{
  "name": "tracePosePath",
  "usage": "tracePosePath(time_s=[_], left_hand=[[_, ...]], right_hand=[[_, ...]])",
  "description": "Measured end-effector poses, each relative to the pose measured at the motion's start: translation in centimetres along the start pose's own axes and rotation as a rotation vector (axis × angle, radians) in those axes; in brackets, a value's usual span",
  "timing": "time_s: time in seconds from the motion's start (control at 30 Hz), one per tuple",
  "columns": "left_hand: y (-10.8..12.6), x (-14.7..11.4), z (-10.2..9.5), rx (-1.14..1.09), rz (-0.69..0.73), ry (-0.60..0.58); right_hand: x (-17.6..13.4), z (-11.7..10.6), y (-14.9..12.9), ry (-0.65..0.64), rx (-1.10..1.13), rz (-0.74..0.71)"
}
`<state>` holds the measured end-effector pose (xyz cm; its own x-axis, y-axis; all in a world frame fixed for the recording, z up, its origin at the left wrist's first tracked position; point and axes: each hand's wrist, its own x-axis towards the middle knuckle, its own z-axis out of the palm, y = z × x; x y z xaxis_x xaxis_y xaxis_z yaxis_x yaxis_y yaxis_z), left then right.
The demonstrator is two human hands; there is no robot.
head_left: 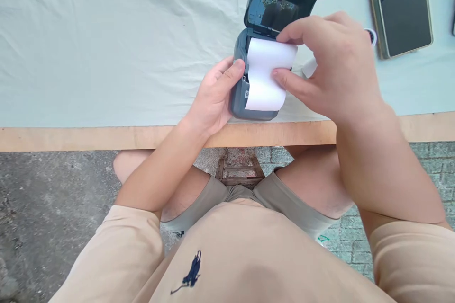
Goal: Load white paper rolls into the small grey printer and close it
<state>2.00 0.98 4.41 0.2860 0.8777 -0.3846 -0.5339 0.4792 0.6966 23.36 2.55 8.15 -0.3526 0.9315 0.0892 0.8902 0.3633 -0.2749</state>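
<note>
A small dark grey label printer rests near the table's front edge, its lid swung up and back. White paper from a roll lies in the printer's bay and drapes over its front. My left hand grips the printer's left side, thumb on top by the bay's rim. My right hand has its thumb on the paper's right side and its index finger at the roll's far end, by the hinge. Its other fingers are curled out of sight.
A phone or tablet-like dark device lies at the right. Partly behind my right hand are a white piece and a small round white-rimmed object. A pale cloth covers the table, whose wooden edge runs before me.
</note>
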Motion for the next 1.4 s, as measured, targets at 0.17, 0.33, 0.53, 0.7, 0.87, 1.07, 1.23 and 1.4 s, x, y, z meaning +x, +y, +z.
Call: tracePosePath(time_s=[0.17,0.33,0.53,0.7,0.87,1.07,1.23,1.4], left_hand=[[-0.3,0.0,-0.2,0.039,0.046,-0.008],[-0.3,-0.1,-0.1,0.087,0.021,0.052],[-0.1,-0.2,-0.1,0.092,0.015,0.013],[-0.3,-0.2,-0.1,0.084,0.031,-0.006],[-0.4,-0.2,-0.1,0.07,0.024,0.005],[-0.4,-0.1,-0.2,0.042,0.036,-0.011],[-0.5,-0.1,-0.3,0.033,0.043,0.001],[-0.7,-0.1,-0.4,0.039,0.057,-0.042]], right_hand=[[-0.3,-0.4,-0.4,0.046,0.06,0.008],[-0.4,-0.5,-0.7,0.021,0.143,0.02],[-0.3,-0.7,-1.3,-0.043,0.071,0.114],[-0.2,-1.4,-2.1,-0.056,0.017,0.126],[-0.4,-1.8,-2.0,0.013,-0.033,0.084],[-0.2,-1.8,-1.8,-0.066,-0.055,0.103],[0.2,-1.6,-2.2,-0.135,-0.007,0.162],[0.3,-1.3,-2.6,-0.166,0.023,0.139]])
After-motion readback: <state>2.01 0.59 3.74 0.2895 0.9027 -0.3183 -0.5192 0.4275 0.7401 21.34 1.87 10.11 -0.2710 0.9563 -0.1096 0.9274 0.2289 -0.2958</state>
